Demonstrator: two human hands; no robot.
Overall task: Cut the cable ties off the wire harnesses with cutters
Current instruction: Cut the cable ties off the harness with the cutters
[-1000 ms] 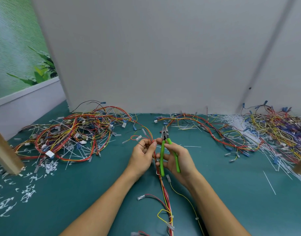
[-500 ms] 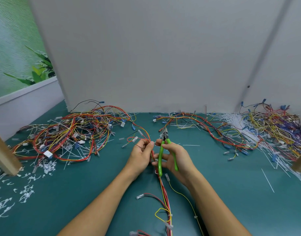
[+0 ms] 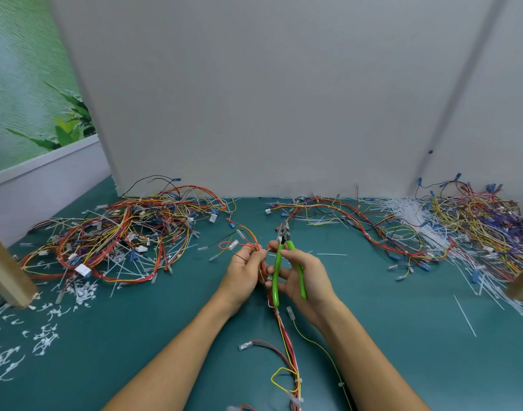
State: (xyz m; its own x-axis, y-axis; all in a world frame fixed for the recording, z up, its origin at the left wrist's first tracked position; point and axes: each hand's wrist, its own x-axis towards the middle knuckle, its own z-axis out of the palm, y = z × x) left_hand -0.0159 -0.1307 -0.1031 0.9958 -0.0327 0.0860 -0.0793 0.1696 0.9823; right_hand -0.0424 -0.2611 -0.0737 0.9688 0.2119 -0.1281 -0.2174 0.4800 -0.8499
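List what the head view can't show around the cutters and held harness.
Cable tie at the grip: head view, hidden by left hand and right hand.
Cutters blades: head view, too small to tell open or closed.
Held harness, lower end: head view, cut off by bottom edge.

Head-worn wide view — forward and down, close over table (image 3: 417, 304)

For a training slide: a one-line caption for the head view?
A person's left hand holds a wire harness while the right hand grips green-handled cutters above a teal table.
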